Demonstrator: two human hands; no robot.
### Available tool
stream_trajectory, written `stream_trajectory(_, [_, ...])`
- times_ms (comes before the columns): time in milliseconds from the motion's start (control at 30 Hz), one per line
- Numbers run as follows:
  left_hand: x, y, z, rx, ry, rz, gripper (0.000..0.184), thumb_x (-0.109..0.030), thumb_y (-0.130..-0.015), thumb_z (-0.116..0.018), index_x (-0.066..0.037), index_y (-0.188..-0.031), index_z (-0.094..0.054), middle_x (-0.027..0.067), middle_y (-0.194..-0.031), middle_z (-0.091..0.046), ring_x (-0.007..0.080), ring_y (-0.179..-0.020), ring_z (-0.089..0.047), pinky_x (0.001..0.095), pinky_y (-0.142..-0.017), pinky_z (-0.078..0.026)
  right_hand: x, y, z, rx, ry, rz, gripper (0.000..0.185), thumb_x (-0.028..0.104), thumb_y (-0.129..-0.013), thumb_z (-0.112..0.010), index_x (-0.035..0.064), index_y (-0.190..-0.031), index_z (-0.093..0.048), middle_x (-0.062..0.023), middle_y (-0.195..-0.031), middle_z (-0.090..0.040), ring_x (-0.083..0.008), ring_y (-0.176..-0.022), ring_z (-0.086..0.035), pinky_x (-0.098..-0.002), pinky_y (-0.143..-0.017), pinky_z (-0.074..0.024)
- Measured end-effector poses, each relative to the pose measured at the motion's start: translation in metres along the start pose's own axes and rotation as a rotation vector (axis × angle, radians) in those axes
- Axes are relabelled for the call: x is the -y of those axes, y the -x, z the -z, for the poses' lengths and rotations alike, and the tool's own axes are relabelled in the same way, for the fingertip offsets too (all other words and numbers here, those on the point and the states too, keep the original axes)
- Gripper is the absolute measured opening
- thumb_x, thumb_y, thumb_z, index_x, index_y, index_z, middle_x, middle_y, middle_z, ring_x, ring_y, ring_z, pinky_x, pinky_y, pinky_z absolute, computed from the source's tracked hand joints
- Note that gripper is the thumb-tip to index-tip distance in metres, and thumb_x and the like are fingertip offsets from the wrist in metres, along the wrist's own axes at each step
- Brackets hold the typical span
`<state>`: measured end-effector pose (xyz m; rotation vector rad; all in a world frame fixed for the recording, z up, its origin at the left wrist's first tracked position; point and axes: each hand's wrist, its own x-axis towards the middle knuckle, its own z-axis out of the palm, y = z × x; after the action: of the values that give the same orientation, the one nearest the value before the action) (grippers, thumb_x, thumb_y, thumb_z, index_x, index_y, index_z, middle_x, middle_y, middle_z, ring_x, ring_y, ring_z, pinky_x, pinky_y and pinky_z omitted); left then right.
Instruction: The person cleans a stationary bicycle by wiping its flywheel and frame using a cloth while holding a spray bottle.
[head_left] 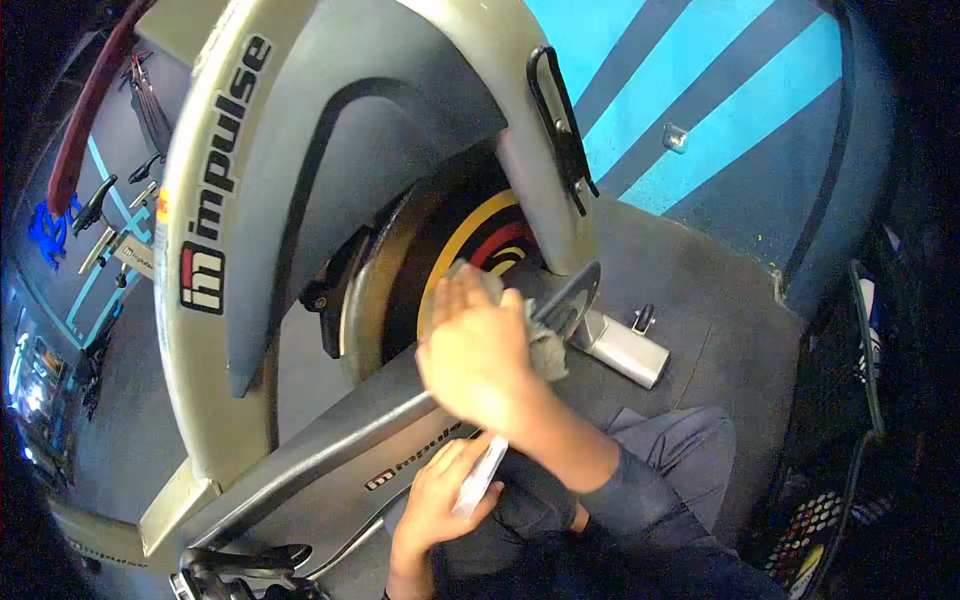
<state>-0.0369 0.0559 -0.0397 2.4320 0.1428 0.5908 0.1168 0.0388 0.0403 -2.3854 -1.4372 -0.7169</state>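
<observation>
My right hand (475,350) is closed on a crumpled grey cloth (546,352), pressed near the flywheel (405,265) of an exercise bike. Its fingers are slightly blurred, and the palm hides part of the cloth. Below it, my left hand (440,495) grips a flat white object (480,478) whose kind I cannot make out. That hand is beside the bike's lower frame (330,480). The flywheel is dark, with a yellow ring and a red and yellow emblem partly covered by my right hand.
A pale curved bike frame (185,250) rises on the left. The front foot (630,350) rests on the dark floor (700,310). A pedal (250,565) is at the bottom left. Behind is a blue-striped wall (740,100); a black mesh item (820,470) stands at right.
</observation>
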Motion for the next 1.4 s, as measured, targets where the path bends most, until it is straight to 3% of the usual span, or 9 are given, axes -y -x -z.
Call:
stream_trajectory(300, [0.005, -0.012, -0.002, -0.009, -0.007, 0.004, 0.058, -0.015, -0.072, -0.073, -0.003, -0.125, -0.052, 0.0177, -0.103, -0.06, 0.0368, -0.095, -0.059, 0.0416, -0.082, -0.048, -0.006, -0.011, -0.008, -0.114, -0.104, -0.069, 0.056, 0.035, -0.084, -0.055, -0.0107, -0.117, -0.059, -0.0287, -0.119, -0.06, -0.0316, -0.118, -0.055, -0.0464, -0.08, -0.0474])
stream_trajectory(400, [0.001, -0.014, 0.001, 0.049, 0.038, 0.09, 0.063, -0.014, -0.073, -0.072, -0.004, -0.13, -0.049, 0.0172, -0.104, -0.059, 0.0363, -0.093, -0.059, 0.0412, -0.082, -0.048, -0.037, -0.027, -0.028, -0.121, -0.092, -0.077, 0.051, 0.033, -0.082, -0.056, -0.0119, -0.106, -0.063, -0.027, -0.102, -0.066, -0.0338, -0.099, -0.064, -0.0467, -0.073, -0.0554])
stream_trajectory(433, [0.001, -0.014, 0.001, 0.052, 0.029, 0.078, 0.064, -0.013, -0.073, -0.072, -0.005, -0.132, -0.048, 0.017, -0.104, -0.059, 0.0362, -0.093, -0.059, 0.041, -0.082, -0.048, -0.045, -0.036, 0.001, 0.229, -0.201, -0.106, 0.036, 0.031, -0.083, -0.055, 0.0023, -0.096, -0.072, -0.0203, -0.115, -0.065, -0.03, -0.11, -0.06, -0.0431, -0.073, -0.0521])
stream_trajectory(500, [0.0, -0.014, 0.0, 0.049, 0.024, 0.062, 0.066, -0.013, -0.072, -0.072, -0.005, -0.133, -0.047, 0.0167, -0.104, -0.059, 0.0361, -0.093, -0.059, 0.0407, -0.082, -0.048, -0.06, -0.046, -0.006, 0.241, -0.293, -0.147, 0.03, 0.032, -0.081, -0.057, 0.0067, -0.08, -0.073, -0.0164, -0.102, -0.069, -0.0273, -0.096, -0.065, -0.0418, -0.067, -0.0532])
stream_trajectory(567, [0.0, -0.013, -0.002, 0.046, 0.012, 0.038, 0.068, -0.013, -0.072, -0.072, -0.006, -0.134, -0.046, 0.016, -0.105, -0.059, 0.0355, -0.094, -0.059, 0.0405, -0.082, -0.049, -0.061, -0.043, -0.015, 0.201, -0.254, -0.127, 0.03, 0.032, -0.08, -0.058, 0.0063, -0.083, -0.072, -0.0135, -0.094, -0.069, -0.0258, -0.088, -0.065, -0.0419, -0.067, -0.0528])
stream_trajectory(633, [-0.002, -0.011, -0.005, 0.042, 0.001, 0.036, 0.069, -0.013, -0.071, -0.072, -0.006, -0.135, -0.046, 0.0157, -0.105, -0.059, 0.035, -0.095, -0.059, 0.0404, -0.082, -0.049, -0.055, -0.033, -0.016, -0.063, -0.101, -0.043, 0.037, 0.029, -0.08, -0.056, -0.0051, -0.091, -0.067, -0.0187, -0.085, -0.069, -0.0306, -0.083, -0.068, -0.0439, -0.07, -0.0551])
stream_trajectory(933, [-0.002, -0.004, -0.007, 0.05, -0.036, -0.002, 0.067, -0.016, -0.071, -0.073, -0.006, -0.132, -0.048, 0.0167, -0.109, -0.06, 0.0355, -0.1, -0.059, 0.0409, -0.084, -0.05, -0.014, -0.002, 0.008, -0.047, -0.215, 0.128, 0.042, 0.026, -0.077, -0.058, -0.0033, -0.106, -0.064, -0.0159, -0.099, -0.068, -0.0273, -0.091, -0.065, -0.0434, -0.07, -0.0474])
stream_trajectory(1133, [0.006, -0.003, -0.015, -0.048, 0.101, 0.066, 0.032, -0.018, -0.071, -0.074, -0.004, -0.1, -0.069, 0.0201, -0.1, -0.068, 0.039, -0.098, -0.062, 0.0427, -0.086, -0.049, 0.021, 0.027, 0.009, -0.281, -0.385, 0.208, 0.046, 0.032, -0.083, -0.06, -0.0021, -0.114, -0.062, -0.014, -0.116, -0.063, -0.0223, -0.115, -0.054, -0.0387, -0.08, -0.04])
stream_trajectory(1400, [0.002, -0.011, 0.001, 0.015, 0.049, 0.091, 0.054, -0.012, -0.07, -0.074, -0.004, -0.121, -0.057, 0.0165, -0.099, -0.062, 0.0342, -0.09, -0.061, 0.0395, -0.08, -0.049, -0.044, 0.037, -0.002, -0.301, -0.48, 0.224, 0.042, 0.027, -0.077, -0.062, 0.0085, -0.113, -0.066, -0.0056, -0.117, -0.065, -0.0183, -0.111, -0.058, -0.0373, -0.082, -0.0407])
